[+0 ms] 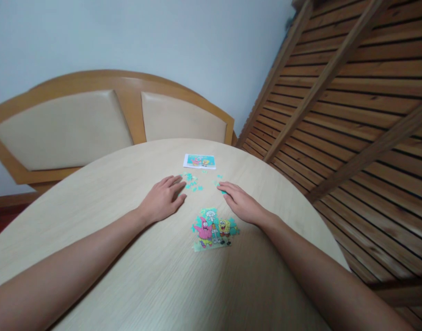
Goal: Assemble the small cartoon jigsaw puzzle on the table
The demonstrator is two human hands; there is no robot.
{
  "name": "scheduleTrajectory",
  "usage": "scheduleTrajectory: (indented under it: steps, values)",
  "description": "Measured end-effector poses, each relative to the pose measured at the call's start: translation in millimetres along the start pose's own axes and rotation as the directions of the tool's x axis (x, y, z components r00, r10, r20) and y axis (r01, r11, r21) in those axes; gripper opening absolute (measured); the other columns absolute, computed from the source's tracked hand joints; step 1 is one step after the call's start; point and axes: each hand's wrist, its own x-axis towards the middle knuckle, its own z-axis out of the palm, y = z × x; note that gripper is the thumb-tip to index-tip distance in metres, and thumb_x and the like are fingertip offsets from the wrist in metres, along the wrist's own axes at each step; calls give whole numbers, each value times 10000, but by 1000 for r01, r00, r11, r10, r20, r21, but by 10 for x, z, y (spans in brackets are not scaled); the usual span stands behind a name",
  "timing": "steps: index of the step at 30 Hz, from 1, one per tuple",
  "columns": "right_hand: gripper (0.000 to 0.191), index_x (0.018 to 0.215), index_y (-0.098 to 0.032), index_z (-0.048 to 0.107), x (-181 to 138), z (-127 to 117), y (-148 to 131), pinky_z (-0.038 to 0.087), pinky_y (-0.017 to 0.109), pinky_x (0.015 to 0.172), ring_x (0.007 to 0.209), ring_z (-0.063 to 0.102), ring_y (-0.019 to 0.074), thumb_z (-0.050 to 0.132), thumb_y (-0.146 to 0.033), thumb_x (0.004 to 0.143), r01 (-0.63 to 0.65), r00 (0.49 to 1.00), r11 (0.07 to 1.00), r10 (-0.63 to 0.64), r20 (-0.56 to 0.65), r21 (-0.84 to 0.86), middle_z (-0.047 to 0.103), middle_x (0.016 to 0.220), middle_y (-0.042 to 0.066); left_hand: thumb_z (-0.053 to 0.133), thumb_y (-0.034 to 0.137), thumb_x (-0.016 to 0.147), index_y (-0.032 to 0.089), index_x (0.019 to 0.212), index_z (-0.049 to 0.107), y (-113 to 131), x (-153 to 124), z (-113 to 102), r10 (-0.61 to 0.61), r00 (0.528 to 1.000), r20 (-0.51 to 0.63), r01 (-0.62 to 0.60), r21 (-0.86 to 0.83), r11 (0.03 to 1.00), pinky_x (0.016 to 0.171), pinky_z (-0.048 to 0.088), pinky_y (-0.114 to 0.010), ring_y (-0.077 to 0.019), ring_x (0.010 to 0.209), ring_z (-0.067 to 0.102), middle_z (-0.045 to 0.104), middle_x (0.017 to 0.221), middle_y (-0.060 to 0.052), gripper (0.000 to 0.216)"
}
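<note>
A partly joined jigsaw puzzle (211, 232) with pink, pale green and yellow cartoon figures lies flat near the middle of the table. Beyond it are several loose turquoise puzzle pieces (193, 185). My left hand (163, 198) rests palm down at the left edge of these pieces, its fingers spread and partly over some. On the other side, my right hand (241, 201) lies with stretched fingers, the fingertips at a few turquoise pieces (219, 177). What lies under its fingers is partly hidden. Behind the pieces is a reference picture card (199, 161) showing the same figures.
The round pale wooden table (156, 285) fills the lower view. A wood-framed bench back with cream panels (66, 128) stands behind it on the left. To the right rises a slatted wooden screen (352, 115). A plain wall (145, 37) is at the back.
</note>
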Motion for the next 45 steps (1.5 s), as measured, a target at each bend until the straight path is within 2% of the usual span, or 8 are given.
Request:
scheduleTrajectory:
  steps: [7, 13, 18, 23, 28, 33, 40, 45]
  values:
    - [394, 1330, -201, 612, 8, 16, -5, 385, 533, 1177, 1378, 498, 249, 407, -200, 994, 8, 1000, 1000, -8, -13, 0, 570, 1449, 129, 337, 435, 1025, 153, 1429, 513, -123, 30, 128, -60, 998, 25, 61, -18, 998, 1198, 339, -484, -293, 1424, 429, 477, 1535, -126, 523]
    - [398, 1328, -165, 610, 19, 31, -10, 387, 512, 1181, 1380, 494, 249, 396, -193, 994, 10, 1000, 999, -10, 0, -37, 562, 1453, 147, 301, 411, 1027, 149, 1447, 494, -86, 52, 24, -117, 988, 99, 110, 69, 991, 1144, 390, -504, -320, 1384, 461, 479, 1537, -106, 532]
    - [391, 1321, -174, 617, 30, 49, -2, 390, 505, 1178, 1373, 500, 245, 409, -201, 991, 10, 1000, 999, -10, -5, -42, 573, 1441, 140, 359, 399, 989, 158, 1398, 514, 17, 54, -35, -197, 979, 50, 189, 137, 972, 1069, 446, -508, -339, 1356, 466, 502, 1495, -142, 499]
    - [395, 1323, -181, 613, 36, 62, 8, 400, 507, 1168, 1366, 506, 244, 406, -196, 987, 16, 1000, 998, -17, -10, -56, 577, 1438, 135, 314, 386, 1009, 189, 1481, 424, 42, 84, -53, -140, 986, 86, 129, 127, 984, 1058, 429, -544, -365, 1411, 390, 384, 1597, -108, 524]
    - [394, 1321, -171, 611, 37, 63, 8, 401, 508, 1166, 1362, 510, 251, 407, -192, 985, 16, 1000, 998, -17, -10, -59, 578, 1436, 142, 290, 449, 1013, 200, 1517, 392, 36, 176, -87, -46, 985, 169, 22, 141, 990, 1017, 423, -553, -400, 1421, 363, 342, 1622, -97, 571]
    - [390, 1322, -183, 611, 38, 49, 1, 401, 508, 1165, 1361, 511, 250, 412, -200, 987, 14, 1000, 998, -14, -5, -55, 578, 1437, 133, 279, 468, 1016, 190, 1522, 374, 29, 195, -85, -24, 985, 169, 1, 136, 991, 1032, 411, -541, -380, 1388, 399, 437, 1566, -100, 585]
    - [393, 1328, -170, 607, 30, 30, -14, 391, 508, 1173, 1374, 497, 254, 403, -218, 996, 3, 1000, 999, -3, 16, -51, 566, 1448, 142, 365, 406, 1016, 88, 1410, 484, 37, 68, -74, 9, 999, 34, -13, 136, 991, 1051, 441, -464, -339, 1289, 500, 632, 1297, -175, 520]
    - [399, 1335, -167, 602, 21, 24, -11, 380, 518, 1179, 1382, 488, 260, 402, -214, 993, -4, 1000, 999, 5, 20, -46, 555, 1460, 145, 405, 313, 1008, 127, 1265, 590, 116, 28, -141, 95, 995, 7, -94, 193, 977, 889, 530, -440, -294, 1043, 645, 705, 1077, -142, 367]
